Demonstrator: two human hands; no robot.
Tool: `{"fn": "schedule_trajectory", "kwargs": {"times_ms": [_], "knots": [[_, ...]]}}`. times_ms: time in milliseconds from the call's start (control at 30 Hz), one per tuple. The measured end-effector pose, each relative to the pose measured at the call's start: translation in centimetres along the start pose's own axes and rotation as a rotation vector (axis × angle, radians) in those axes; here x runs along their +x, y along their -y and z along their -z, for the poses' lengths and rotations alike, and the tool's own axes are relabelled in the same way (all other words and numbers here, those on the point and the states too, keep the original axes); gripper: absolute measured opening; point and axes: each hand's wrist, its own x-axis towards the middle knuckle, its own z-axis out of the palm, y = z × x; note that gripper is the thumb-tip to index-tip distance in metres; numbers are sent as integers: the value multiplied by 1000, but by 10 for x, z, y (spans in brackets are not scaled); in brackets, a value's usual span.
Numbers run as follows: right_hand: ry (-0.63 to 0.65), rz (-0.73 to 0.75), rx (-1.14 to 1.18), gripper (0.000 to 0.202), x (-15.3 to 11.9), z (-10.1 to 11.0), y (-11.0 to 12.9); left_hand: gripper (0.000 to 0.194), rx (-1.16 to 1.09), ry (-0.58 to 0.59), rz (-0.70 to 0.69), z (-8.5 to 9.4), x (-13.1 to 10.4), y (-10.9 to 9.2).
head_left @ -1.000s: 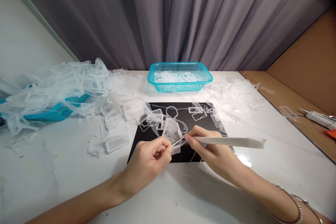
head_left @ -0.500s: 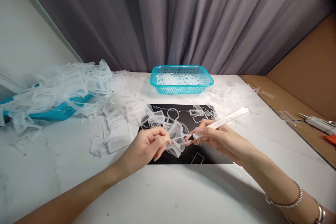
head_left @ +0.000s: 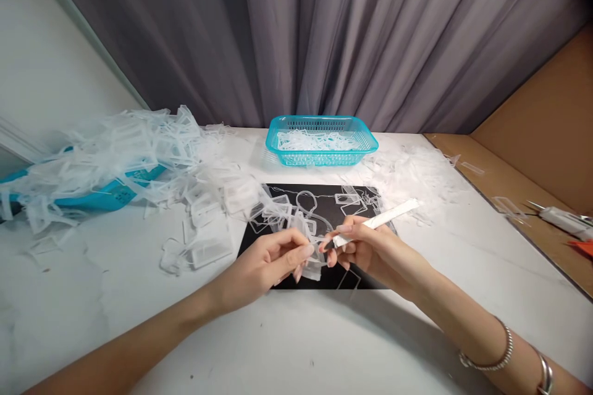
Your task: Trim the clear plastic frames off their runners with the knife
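Observation:
Pinched between the fingertips of my left hand is a translucent plastic piece, held over the black mat. My right hand grips a white-wrapped tool like a pen; its dark tip points left, close to the piece. The fingertips of both hands are nearly together, and they hide part of the piece. Behind them, loose translucent frames and thin strips lie on the mat. One thin rectangular frame rests at the mat's front edge.
A blue basket with thin white pieces stands at the back. Translucent pieces are heaped over a blue container on the left. Another pile lies at right. A white-handled tool is on the brown board at far right.
My right hand and its tool have moved left and slightly down. My left hand has shifted a little right, so the fingertips are closer together.

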Motion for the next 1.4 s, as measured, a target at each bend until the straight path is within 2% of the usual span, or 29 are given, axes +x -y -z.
{"fn": "schedule_trajectory", "kwargs": {"times_ms": [267,467,633,800,967,1133,1233,1400], "knots": [[22,-103,-58,25,-1,5,7,25,-458,-18,32,1,7,7],[-27,-126,-108,25,-3,9,13,28,-513,21,98,2,5,9],[-31,-129,-265,24,-7,12,18,29,-264,130,131,0,2,6],[44,-198,-482,25,-13,14,24,29,205,159,168,-2,-1,-2],[125,-293,-655,24,-7,12,36,18,620,129,-12,-1,8,-10],[182,-200,-581,22,9,16,53,13,816,77,-149,16,31,-29],[215,-163,-673,23,17,21,61,16,974,137,-219,28,42,-45],[480,-243,-1062,21,26,19,80,28,1227,318,-299,28,45,-64]]}}
